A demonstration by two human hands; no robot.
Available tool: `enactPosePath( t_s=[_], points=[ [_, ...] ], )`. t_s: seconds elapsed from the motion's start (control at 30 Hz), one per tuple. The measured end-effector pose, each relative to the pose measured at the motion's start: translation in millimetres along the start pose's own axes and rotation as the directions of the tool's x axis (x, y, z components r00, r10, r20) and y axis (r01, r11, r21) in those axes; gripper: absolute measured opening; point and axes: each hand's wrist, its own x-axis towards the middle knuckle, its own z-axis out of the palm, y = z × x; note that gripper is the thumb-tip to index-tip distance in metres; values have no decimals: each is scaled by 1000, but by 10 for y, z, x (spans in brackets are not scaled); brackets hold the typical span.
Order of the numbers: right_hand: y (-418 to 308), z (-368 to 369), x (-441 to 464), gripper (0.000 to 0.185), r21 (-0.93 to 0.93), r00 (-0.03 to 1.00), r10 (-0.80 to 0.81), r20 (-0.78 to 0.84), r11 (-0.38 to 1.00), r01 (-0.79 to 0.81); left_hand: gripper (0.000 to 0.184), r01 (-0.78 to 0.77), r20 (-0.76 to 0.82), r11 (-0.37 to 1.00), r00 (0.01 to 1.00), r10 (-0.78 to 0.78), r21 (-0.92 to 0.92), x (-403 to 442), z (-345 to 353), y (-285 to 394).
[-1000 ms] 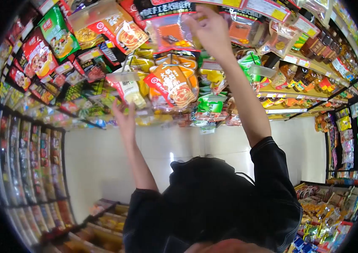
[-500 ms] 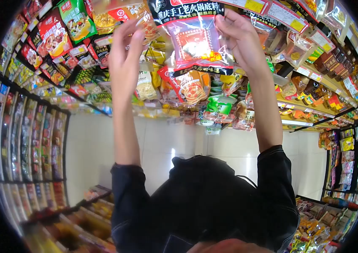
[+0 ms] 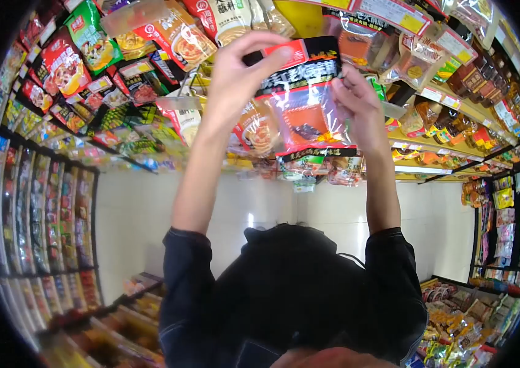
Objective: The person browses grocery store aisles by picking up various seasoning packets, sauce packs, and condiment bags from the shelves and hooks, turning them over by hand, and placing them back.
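Note:
Between my hands is a packet of hot pot base (image 3: pixel 306 119), black at the top with white lettering and a clear window showing a red block. My left hand (image 3: pixel 238 72) pinches its upper left corner, the thumb lying across the front. On the right edge, the fingers of my right hand (image 3: pixel 358 101) are closed around the plastic. The packet is held upright in front of the shelf, hiding some of the goods behind it. Similar black packets (image 3: pixel 358 43) stand on the shelf just beyond my right hand.
Shelves of bagged seasonings, such as a green bag (image 3: pixel 97 37) and an orange packet (image 3: pixel 180 37), spread ahead and left. Price tags (image 3: pixel 404 18) line the shelf edge. Bottles (image 3: pixel 508 80) stand at the far right. More racks (image 3: pixel 45 208) flank the tiled floor (image 3: pixel 131 227).
The packet has come lower and nearer to my body. My left hand, formerly apart from it on the left, has moved right and taken its upper corner. My right hand keeps its hold.

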Motion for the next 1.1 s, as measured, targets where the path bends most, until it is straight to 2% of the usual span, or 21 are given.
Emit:
enactPosePath(
  t_s=[0.03, 0.07, 0.13, 0.2, 0.27, 0.33, 0.37, 0.47, 0.5, 0.6, 0.63, 0.73, 0.77, 0.87, 1.0, 1.1],
  points=[
    [-2, -68, -12, 13, 8, 997, -17, -80, 1000, 18, 26, -49, 5, 998, 999, 49, 50, 80, 120, -70],
    [-15, -140, -1, 13, 13, 987, -39, -154, 999, 41, 29, -27, 42, 1000, 999, 28, -12, 188, 233, -115],
    [-47, -352, 46, 13, -46, 962, -108, -251, 994, 99, 32, -18, 105, 1000, 994, 20, -16, 408, 424, -117],
    [-121, -500, 73, 12, -26, 947, -123, -296, 992, 121, 33, -69, 138, 996, 988, 76, -53, 630, 602, -156],
    [-178, -652, 100, 12, 21, 962, -171, -213, 983, 180, 38, -43, 170, 998, 984, 50, -45, 770, 715, -108],
    [-258, -670, 100, 13, 44, 956, -185, -228, 979, 199, 45, -6, 161, 1000, 987, 5, 6, 848, 792, 46],
    [-295, -668, 108, 14, 56, 952, -194, -238, 975, 213, 38, -77, 67, 997, 995, 76, 13, 858, 838, 6],
    [-305, -682, 195, 13, 33, 926, -265, -269, 958, 283, 35, -218, -15, 976, 976, 218, -23, 963, 928, -51],
    [-340, -637, 196, 13, 23, 923, -248, -296, 964, 266, 34, -164, -65, 986, 985, 163, -20, 1036, 969, -134],
    [-361, -643, 160, 14, 22, 930, -214, -300, 973, 231, 34, -329, -119, 943, 939, 323, -37, 1088, 1042, -193],
    [-314, -685, 169, 14, 7, 926, -269, -266, 960, 281, 33, -364, -105, 931, 926, 362, -4, 1125, 1043, -273],
    [-271, -709, 127, 14, -47, 914, -284, -288, 958, 283, 28, -367, -86, 929, 925, 370, 50, 1070, 1097, -231],
    [-270, -745, 95, 17, -82, 919, -262, -296, 965, 249, 26, -355, -108, 934, 930, 350, -29, 1026, 1152, -174],
    [-280, -727, 53, 18, -137, 908, -283, -311, 958, 252, 26, -378, -90, 926, 922, 377, 0, 1109, 1141, -290],
    [-240, -799, 101, 20, -89, 914, -320, -250, 947, 307, 27, -356, -167, 929, 927, 336, -102, 1074, 1205, -263],
    [-261, -758, 99, 21, -66, 913, -299, -277, 954, 293, 24, -291, -192, 943, 947, 259, -164, 1008, 1240, -204]
  ],
)
